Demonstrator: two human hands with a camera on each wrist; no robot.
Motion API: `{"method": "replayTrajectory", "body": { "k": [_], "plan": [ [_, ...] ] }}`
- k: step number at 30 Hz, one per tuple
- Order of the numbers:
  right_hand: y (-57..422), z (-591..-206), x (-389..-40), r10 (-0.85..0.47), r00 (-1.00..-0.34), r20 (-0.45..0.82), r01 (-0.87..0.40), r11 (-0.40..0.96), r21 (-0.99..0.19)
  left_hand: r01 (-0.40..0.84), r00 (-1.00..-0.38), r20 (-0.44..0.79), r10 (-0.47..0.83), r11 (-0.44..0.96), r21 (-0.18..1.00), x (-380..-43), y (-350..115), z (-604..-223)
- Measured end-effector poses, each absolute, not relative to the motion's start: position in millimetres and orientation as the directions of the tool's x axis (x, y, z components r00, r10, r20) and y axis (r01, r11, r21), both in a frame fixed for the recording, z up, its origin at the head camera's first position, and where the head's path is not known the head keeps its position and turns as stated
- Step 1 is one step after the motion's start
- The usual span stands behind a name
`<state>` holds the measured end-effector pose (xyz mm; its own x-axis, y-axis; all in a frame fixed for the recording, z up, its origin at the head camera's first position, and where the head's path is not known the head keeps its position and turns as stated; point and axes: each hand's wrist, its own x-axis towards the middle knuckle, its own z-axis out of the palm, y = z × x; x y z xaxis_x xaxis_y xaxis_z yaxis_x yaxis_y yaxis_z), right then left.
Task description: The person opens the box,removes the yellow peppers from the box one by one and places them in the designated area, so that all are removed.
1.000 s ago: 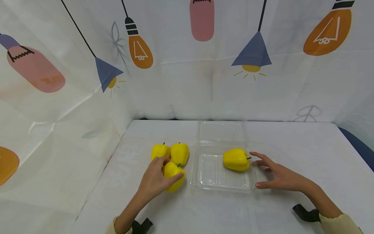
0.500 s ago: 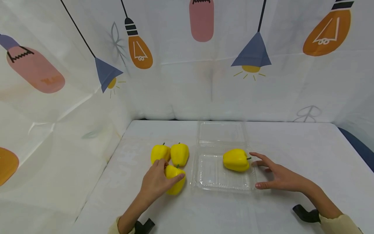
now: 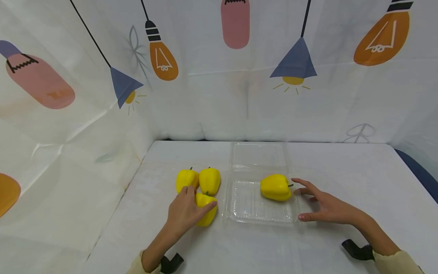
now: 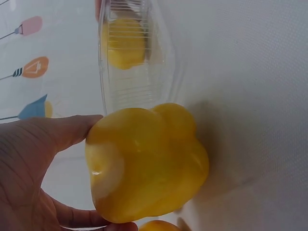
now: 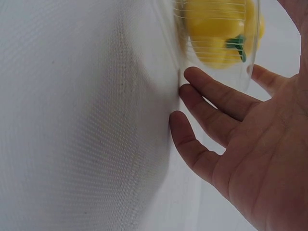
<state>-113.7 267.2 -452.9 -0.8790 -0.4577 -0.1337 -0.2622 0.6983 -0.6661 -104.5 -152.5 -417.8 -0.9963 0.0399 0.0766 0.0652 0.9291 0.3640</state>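
Observation:
My left hand (image 3: 184, 213) grips a yellow bell pepper (image 3: 208, 214) at the left of the table, thumb on one side and fingers on the other. In the left wrist view this bell pepper (image 4: 149, 163) fills the middle, its lobed end facing the table. At the right side of a clear plastic clamshell box (image 3: 244, 207), my right hand (image 3: 325, 207) has its fingers spread, with fingertips at the box wall. Inside the box's right part another yellow bell pepper (image 3: 275, 187) lies on its side, its green stem (image 5: 237, 46) toward my right hand.
Two more yellow bell peppers, one on the left (image 3: 186, 180) and one on the right (image 3: 210, 180), stand just behind the held one. The box lid (image 3: 259, 155) lies folded back toward the rear table edge. A printed white curtain (image 3: 212, 102) hangs behind.
My left hand and its bell pepper have shifted slightly toward me and to the right, away from the two behind. My right hand stays in place.

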Motion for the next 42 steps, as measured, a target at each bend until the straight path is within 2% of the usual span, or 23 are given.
{"method": "replayTrajectory", "body": {
  "k": [18, 30, 42],
  "plan": [
    [266.6, -448.9, -112.7, -0.470, -0.874, -0.125, -0.280, 0.696, -0.661, 0.044, -0.996, 0.091, 0.014, 0.940, 0.338, -106.8, -148.7, -421.6],
    [266.6, -451.6, -112.7, -0.451, -0.880, -0.147, -0.245, 0.698, -0.673, 0.046, -0.997, 0.068, 0.026, 0.950, 0.308, -104.3, -152.6, -415.3],
    [266.7, -451.0, -112.6, -0.460, -0.878, -0.133, -0.261, 0.693, -0.673, 0.080, -0.991, 0.129, 0.040, 0.941, 0.329, -103.6, -147.9, -407.3]
  ]
}}
